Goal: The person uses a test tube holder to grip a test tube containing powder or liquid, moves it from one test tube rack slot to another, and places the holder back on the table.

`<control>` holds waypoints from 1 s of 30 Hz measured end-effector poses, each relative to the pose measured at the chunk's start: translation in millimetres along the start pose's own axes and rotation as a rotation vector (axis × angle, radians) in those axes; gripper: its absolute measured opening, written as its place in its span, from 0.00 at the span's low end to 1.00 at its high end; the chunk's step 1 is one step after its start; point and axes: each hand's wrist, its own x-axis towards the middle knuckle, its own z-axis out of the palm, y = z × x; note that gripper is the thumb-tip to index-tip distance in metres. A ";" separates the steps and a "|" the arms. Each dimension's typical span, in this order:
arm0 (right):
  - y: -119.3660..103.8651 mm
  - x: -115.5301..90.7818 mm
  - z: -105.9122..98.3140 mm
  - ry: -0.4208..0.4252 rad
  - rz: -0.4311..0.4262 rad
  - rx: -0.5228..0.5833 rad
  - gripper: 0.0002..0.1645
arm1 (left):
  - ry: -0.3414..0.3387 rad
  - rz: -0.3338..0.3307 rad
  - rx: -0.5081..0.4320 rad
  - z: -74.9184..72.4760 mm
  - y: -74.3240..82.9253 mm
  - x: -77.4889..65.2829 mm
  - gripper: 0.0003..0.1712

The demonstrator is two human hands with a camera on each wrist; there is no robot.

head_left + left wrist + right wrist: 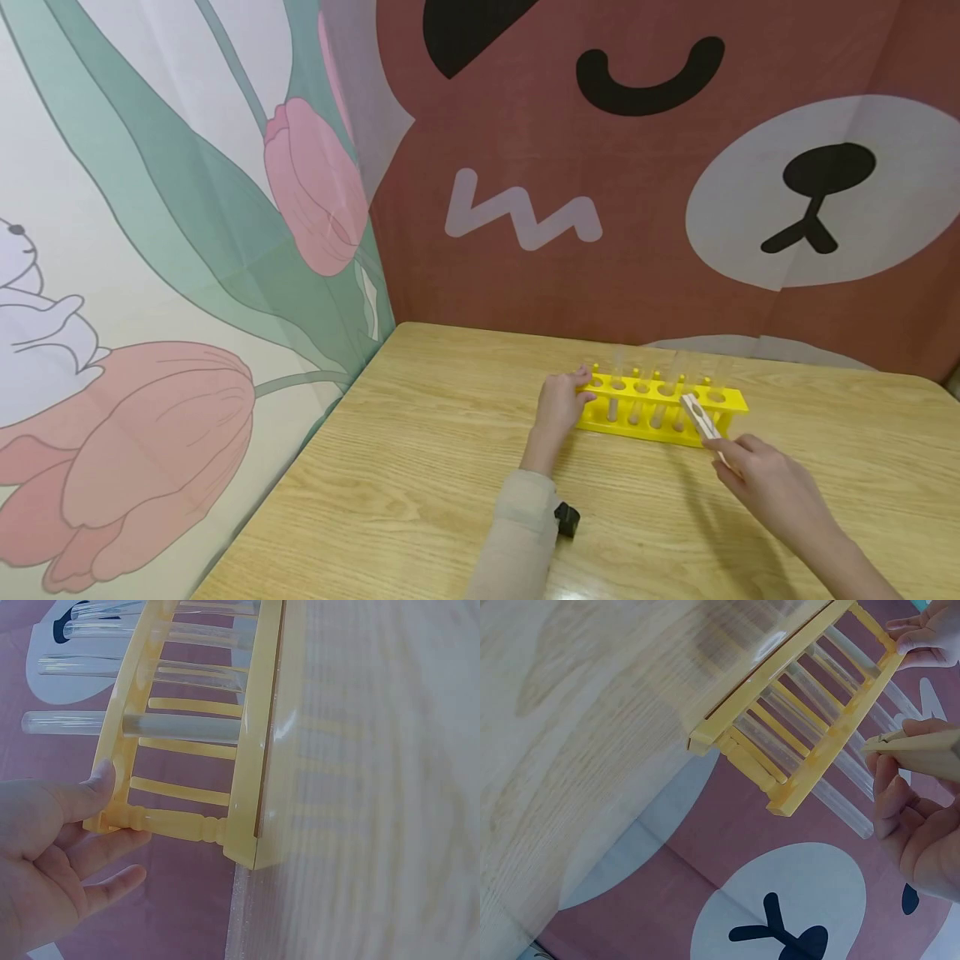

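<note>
A yellow test tube rack [738, 401] stands on the table, holding several clear test tubes [180, 727]. At its left end my left hand [557, 407] grips the top bar, thumb on the upper face and fingers around the end post, as the left wrist view shows. My right hand [776, 483] holds a wooden test tube clamp [705, 423] between thumb and fingers, in front of the rack's right half. The clamp's tip [871, 747] is beside the upper parts of the tubes; whether it touches one I cannot tell.
The wood-grain table [420, 467] extends in front of the rack and to both sides. Behind it hangs a brown cloth [637, 292] with a bear face, and a flower-printed cloth [187, 250] covers the left side. A small black device [567, 519] sits at the left wrist.
</note>
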 end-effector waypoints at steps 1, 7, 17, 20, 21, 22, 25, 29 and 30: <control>-0.2 -0.5 0.2 0.005 -0.003 0.000 0.45 | 0.000 0.000 0.001 0.1 0.0 0.0 0.20; 0.5 -3.7 1.5 0.010 -0.001 0.009 0.45 | 0.000 0.003 0.007 0.7 -0.5 -0.2 0.20; 4.0 -9.5 1.2 -0.026 0.013 0.008 0.45 | -0.005 -0.005 -0.005 0.1 -0.4 -0.2 0.19; 4.2 -10.9 1.0 -0.038 0.019 0.014 0.45 | -0.011 -0.018 -0.011 0.3 -0.4 0.0 0.19; 4.2 -11.4 1.1 -0.040 0.020 0.016 0.45 | -0.013 -0.020 -0.012 0.3 -0.5 0.0 0.19; 4.3 -11.9 1.2 -0.045 0.022 0.017 0.45 | -0.013 -0.022 -0.013 0.5 -0.5 0.0 0.20; 4.5 -13.4 1.3 -0.064 0.028 0.024 0.30 | -0.011 -0.019 -0.014 1.0 -0.5 0.2 0.20; 5.0 -14.9 1.3 -0.103 0.043 0.020 0.14 | -0.010 -0.015 -0.005 1.4 -0.7 0.7 0.20; 4.8 -15.1 1.2 -0.112 0.052 0.015 0.14 | -0.009 -0.014 -0.005 1.3 -0.7 0.8 0.20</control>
